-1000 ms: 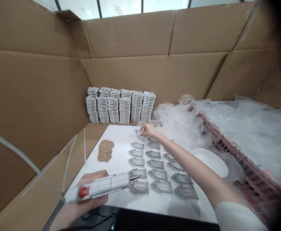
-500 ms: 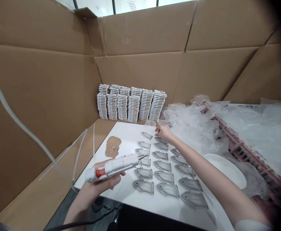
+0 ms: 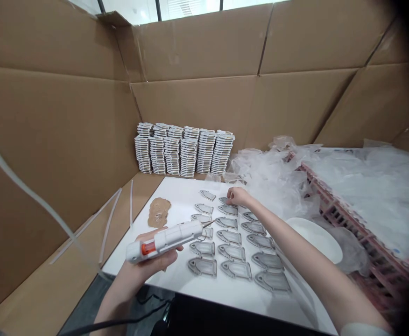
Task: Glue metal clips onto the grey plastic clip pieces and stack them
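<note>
My left hand [image 3: 155, 263] is wrapped round a white glue gun [image 3: 169, 240] with an orange-red part in its side. Its metal nozzle points right, above the rows of pieces. Farther back, my right hand [image 3: 238, 196] has its fingers bent down and closed at a grey arched frame [image 3: 223, 200], the farthest piece of the middle column. The fingertips are partly hidden. Several similar grey arched frames [image 3: 230, 252] with clear-looking middles lie flat in three columns on the white board [image 3: 171, 282]. My right forearm covers part of the right column.
Stacks of white-edged pieces [image 3: 171, 156] stand at the back. A brown, uneven patch [image 3: 158, 212] lies on the board's left. Clear plastic bags [image 3: 264, 168], a pink crate [image 3: 334, 205] and a white oval dish [image 3: 314, 240] are on the right. Cardboard walls [image 3: 197, 100] enclose the space.
My right hand has lowered onto the farthest frame of the middle column, its fingers closing there. The left hand still holds the glue gun. The view has shifted slightly to the right.
</note>
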`<state>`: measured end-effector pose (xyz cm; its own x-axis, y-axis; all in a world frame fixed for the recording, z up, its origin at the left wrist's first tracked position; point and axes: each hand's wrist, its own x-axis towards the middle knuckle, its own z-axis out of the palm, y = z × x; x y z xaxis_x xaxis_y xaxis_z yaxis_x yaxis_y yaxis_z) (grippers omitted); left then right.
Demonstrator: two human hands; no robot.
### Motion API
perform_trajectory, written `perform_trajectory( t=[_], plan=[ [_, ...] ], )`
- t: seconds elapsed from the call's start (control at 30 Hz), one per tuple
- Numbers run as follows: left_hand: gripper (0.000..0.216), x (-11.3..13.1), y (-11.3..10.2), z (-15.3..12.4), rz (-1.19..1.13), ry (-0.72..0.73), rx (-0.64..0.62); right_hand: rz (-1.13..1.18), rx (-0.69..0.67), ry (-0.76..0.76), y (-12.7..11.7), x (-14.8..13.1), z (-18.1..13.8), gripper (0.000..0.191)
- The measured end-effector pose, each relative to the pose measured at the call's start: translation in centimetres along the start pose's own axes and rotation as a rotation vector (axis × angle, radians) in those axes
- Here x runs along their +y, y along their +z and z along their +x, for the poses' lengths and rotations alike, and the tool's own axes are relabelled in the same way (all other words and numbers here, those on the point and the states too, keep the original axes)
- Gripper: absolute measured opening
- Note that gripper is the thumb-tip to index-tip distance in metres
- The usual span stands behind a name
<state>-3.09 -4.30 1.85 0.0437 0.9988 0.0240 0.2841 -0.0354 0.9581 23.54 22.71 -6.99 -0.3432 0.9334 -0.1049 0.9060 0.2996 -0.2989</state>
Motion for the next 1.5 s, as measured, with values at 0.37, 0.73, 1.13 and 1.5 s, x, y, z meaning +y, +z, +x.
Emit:
perform_trajectory(
  t=[0.37, 0.73, 1.13, 1.5],
  plan=[
    [0.025, 0.1, 0.0, -0.3, 0.026, 0.027, 0.020, 0.164, 0.168, -0.010, -1.2, -0.2, -1.1, 0.012],
    [0.019, 0.1, 1.5, 2.1, 0.118, 0.175, 0.053, 1.346, 0.051, -0.123, -5.4, -5.5, -12.2, 0.040],
    [0.021, 1.1, 3.3, 2.9, 0.298, 0.402, 0.031, 1.386, -0.036, -0.112, -6.9, -7.6, -17.5, 0.034],
    [0.028, 1.0, 3.6, 2.9, 0.299, 0.443, 0.036, 1.390, -0.028, -0.131, -6.7, -7.7, -17.7, 0.033]
  ],
)
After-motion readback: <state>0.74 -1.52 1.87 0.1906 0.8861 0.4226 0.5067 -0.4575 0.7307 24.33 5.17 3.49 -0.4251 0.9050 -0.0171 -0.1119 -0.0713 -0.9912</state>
